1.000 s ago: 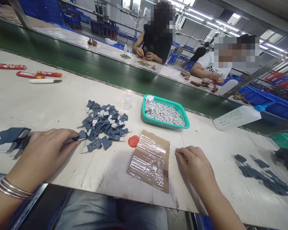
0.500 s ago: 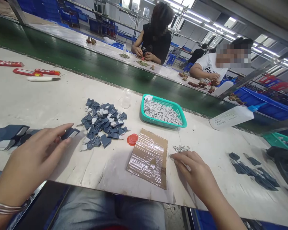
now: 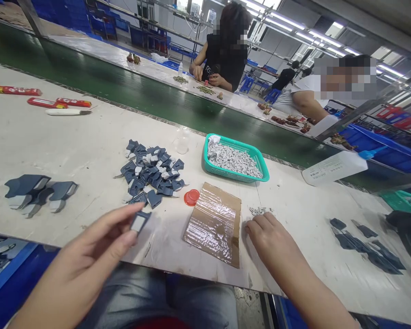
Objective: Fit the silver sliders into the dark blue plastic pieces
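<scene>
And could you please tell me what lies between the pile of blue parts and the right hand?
In the head view, a red disc and then a brown cardboard sheet lie between the pile of blue parts and the right hand.

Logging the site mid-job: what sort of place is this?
Likely a factory workshop: a long green strip, perhaps a conveyor, runs past the table, with people beyond it and a heap of dark blue parts this side.
</scene>
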A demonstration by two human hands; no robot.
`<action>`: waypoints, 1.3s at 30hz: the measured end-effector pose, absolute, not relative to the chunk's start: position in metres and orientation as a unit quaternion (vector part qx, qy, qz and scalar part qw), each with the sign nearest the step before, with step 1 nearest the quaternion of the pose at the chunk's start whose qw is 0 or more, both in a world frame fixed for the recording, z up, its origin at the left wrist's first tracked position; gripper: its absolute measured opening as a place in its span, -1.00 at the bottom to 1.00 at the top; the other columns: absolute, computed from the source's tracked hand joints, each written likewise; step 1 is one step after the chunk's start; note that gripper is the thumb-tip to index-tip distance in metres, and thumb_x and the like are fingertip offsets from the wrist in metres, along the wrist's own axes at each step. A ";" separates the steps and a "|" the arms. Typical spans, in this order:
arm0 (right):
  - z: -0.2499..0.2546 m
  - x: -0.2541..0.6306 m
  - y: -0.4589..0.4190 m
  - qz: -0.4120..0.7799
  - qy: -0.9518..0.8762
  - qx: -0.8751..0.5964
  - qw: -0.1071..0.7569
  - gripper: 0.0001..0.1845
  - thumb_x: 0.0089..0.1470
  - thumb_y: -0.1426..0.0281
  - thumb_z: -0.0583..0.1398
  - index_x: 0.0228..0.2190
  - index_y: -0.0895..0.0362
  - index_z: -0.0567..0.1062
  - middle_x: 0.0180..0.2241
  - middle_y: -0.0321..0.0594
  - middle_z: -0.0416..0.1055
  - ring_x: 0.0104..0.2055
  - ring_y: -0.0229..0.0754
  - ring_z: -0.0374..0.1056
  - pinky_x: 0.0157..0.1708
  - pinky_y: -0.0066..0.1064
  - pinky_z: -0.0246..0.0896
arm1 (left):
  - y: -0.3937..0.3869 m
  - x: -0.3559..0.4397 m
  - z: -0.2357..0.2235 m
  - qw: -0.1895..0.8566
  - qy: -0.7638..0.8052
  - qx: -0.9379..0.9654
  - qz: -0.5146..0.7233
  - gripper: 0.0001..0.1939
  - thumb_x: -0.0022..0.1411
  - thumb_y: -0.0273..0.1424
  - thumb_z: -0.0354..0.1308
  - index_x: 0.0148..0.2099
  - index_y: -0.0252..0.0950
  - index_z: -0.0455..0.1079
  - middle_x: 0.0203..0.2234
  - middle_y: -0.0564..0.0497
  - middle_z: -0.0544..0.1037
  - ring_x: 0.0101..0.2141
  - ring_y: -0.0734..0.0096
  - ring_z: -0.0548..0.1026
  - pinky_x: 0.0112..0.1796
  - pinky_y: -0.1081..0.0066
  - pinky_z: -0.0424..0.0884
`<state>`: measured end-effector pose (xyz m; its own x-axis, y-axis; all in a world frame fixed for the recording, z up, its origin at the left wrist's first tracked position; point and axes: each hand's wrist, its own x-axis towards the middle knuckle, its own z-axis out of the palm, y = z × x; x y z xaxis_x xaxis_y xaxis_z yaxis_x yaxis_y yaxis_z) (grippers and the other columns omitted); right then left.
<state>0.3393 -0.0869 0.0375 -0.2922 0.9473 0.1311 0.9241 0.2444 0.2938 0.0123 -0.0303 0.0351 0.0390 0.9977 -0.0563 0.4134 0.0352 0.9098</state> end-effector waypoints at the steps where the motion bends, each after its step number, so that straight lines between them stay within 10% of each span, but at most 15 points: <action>1: 0.039 0.338 -0.086 0.163 0.792 0.586 0.051 -0.69 -0.25 0.83 0.09 -0.67 0.21 0.38 -0.60 -0.15 0.27 -0.49 -0.08 0.15 -0.47 -0.28 0.08 | -0.033 0.016 0.034 0.451 0.574 0.591 0.343 -0.59 0.10 -0.04 0.14 0.01 0.02 0.37 -0.06 0.22 0.49 -0.09 0.42 0.45 -0.13 0.67 0.37; 24: 0.032 0.349 -0.136 0.050 0.800 0.587 -0.115 -0.78 0.15 0.53 0.07 -0.15 0.18 0.39 -0.30 -0.12 0.36 -0.30 -0.15 0.27 -0.30 -0.28 0.25 | -0.061 0.047 0.036 0.618 0.472 0.557 0.290 -0.72 0.14 -0.12 0.13 -0.07 0.10 0.42 -0.10 0.20 0.48 -0.02 0.34 0.35 -0.18 0.65 0.38; 39: 0.028 0.347 -0.126 0.026 0.787 0.581 -0.208 -0.85 0.12 0.53 0.13 -0.25 0.14 0.43 -0.36 -0.16 0.40 -0.34 -0.19 0.29 -0.35 -0.30 0.29 | -0.065 0.053 0.038 0.618 0.479 0.550 0.292 -0.72 0.13 -0.15 0.14 -0.08 0.04 0.44 -0.12 0.15 0.49 -0.06 0.32 0.38 -0.18 0.60 0.38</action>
